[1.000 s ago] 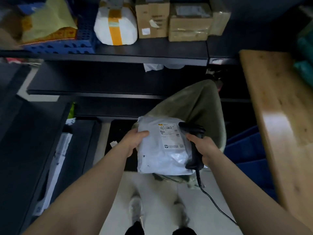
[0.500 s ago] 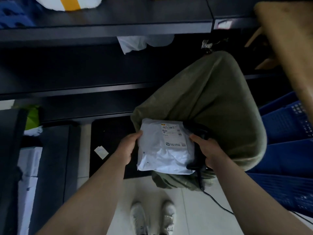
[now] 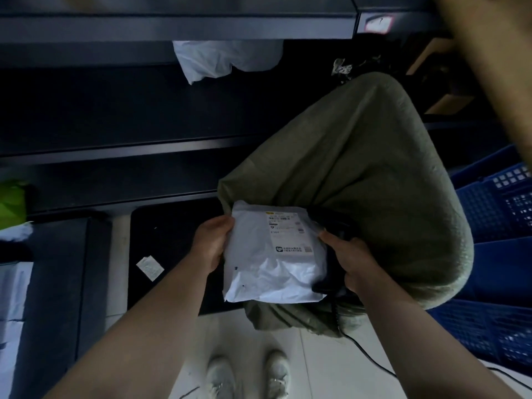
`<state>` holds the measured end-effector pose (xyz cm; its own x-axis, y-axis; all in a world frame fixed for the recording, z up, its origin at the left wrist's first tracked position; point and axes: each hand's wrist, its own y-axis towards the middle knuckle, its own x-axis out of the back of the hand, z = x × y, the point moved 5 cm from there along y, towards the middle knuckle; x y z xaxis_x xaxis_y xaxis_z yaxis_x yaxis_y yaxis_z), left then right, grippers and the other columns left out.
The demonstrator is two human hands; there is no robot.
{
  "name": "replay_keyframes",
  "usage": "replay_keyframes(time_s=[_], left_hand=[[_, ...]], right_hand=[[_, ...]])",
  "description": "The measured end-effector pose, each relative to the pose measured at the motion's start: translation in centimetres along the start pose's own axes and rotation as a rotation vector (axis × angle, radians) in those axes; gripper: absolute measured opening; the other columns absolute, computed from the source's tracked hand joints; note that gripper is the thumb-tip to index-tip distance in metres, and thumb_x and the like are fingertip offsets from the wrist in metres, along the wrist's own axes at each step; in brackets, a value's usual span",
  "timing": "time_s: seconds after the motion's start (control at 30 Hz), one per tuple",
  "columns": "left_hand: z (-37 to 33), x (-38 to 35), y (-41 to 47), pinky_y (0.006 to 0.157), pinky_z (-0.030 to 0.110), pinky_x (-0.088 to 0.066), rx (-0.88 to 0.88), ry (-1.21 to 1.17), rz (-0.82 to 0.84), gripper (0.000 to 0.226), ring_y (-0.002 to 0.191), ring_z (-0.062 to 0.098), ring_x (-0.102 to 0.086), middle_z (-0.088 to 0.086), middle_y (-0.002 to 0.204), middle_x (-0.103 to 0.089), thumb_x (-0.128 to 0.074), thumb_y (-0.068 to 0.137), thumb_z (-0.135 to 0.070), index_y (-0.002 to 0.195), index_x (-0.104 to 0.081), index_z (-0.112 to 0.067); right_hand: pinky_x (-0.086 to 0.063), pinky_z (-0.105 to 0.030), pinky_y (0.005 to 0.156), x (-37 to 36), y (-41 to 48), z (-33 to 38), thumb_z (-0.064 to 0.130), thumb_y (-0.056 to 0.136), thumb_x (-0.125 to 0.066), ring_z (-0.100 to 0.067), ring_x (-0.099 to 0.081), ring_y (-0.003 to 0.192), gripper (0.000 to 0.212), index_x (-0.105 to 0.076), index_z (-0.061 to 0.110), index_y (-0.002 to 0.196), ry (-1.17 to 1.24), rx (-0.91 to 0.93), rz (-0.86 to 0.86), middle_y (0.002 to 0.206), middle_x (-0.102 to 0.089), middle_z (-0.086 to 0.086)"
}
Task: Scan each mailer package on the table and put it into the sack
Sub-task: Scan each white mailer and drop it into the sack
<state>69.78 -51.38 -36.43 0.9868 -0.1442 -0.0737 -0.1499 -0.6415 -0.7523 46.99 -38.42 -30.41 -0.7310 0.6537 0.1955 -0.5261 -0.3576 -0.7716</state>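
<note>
The left hand (image 3: 214, 243) grips the left edge of the white mailer package (image 3: 273, 263): the thumb lies on top near the upper corner, and the other fingers curl underneath, out of sight. The package is held flat, with its shipping label (image 3: 288, 234) facing up, in front of the near end of the olive sack (image 3: 359, 174). At its right edge, the right hand (image 3: 352, 263) has its fingers wrapped round the handle of a black barcode scanner (image 3: 332, 272), and one fingertip touches the package's side. The scanner's cable (image 3: 368, 358) trails down over the floor. Blue crates (image 3: 503, 226) stand just beside the sack.

By my reading, this package is at the drop-in step and not yet inside the sack. Whether it has been scanned cannot be told. The sack's mouth is hidden behind the package and hands. Only a blurred wooden edge of the table (image 3: 501, 67) shows at the upper right, so the number of packages left there is unknown. The label print is too small to read.
</note>
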Motion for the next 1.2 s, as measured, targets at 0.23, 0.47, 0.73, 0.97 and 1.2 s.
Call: replay_keyframes(time_s=[0.23,0.47,0.73,0.97,1.2], left_hand=[[-1.5,3.3,-3.5,0.064,0.032,-0.052,-0.101,0.052,-0.082,0.028,0.080,0.025,-0.064,0.016,0.090,-0.067,-0.067,0.081,-0.003,0.108,-0.060,0.001],[-1.1,6.3,-8.9,0.085,0.040,-0.056,-0.073,0.068,-0.064,0.024,0.093,0.030,-0.069,0.016,0.103,-0.072,-0.063,0.088,-0.002,0.111,-0.064,-0.002],[1.3,7.8,-10.2,0.071,0.030,-0.057,-0.101,0.094,-0.179,0.017,0.085,0.021,-0.067,0.010,0.100,-0.069,-0.060,0.091,-0.001,0.107,-0.061,-0.008],[2.4,7.1,-10.8,0.089,0.040,-0.053,-0.138,0.290,-0.221,0.020,0.096,0.026,-0.065,0.011,0.108,-0.066,-0.060,0.093,-0.009,0.113,-0.059,-0.009],[-1.3,5.5,-17.0,0.066,0.019,-0.040,-0.284,0.656,-0.153,0.013,0.090,0.017,-0.056,0.005,0.099,-0.061,-0.054,0.095,-0.012,0.106,-0.060,-0.009]], right_hand=[[-0.048,-0.036,0.081,-1.1,-0.8,1.3,0.018,0.087,-0.073,-0.027,-0.059,0.097,0.053,-0.052,-0.004,0.130,0.095,0.044,-0.058,0.113,-0.060,-0.010],[-0.054,-0.044,0.089,-2.8,0.4,0.0,0.021,0.084,-0.076,-0.030,-0.065,0.097,0.042,-0.062,-0.003,0.116,-0.035,0.087,-0.068,0.111,-0.068,-0.019],[-0.041,-0.029,0.076,-2.8,-0.3,-3.9,0.024,0.090,-0.068,-0.030,-0.061,0.103,0.046,-0.058,-0.004,0.126,-0.295,0.053,0.024,0.117,-0.063,-0.016],[-0.046,-0.015,0.043,-1.0,-3.3,-3.0,0.017,0.092,-0.067,-0.013,-0.059,0.056,0.015,-0.063,0.004,0.099,-0.286,0.173,0.079,0.080,-0.062,-0.007],[-0.047,-0.023,0.044,2.6,-13.3,-0.6,0.015,0.089,-0.070,-0.022,-0.062,0.064,0.011,-0.061,0.010,0.084,-0.260,0.325,0.080,0.082,-0.065,-0.013]])
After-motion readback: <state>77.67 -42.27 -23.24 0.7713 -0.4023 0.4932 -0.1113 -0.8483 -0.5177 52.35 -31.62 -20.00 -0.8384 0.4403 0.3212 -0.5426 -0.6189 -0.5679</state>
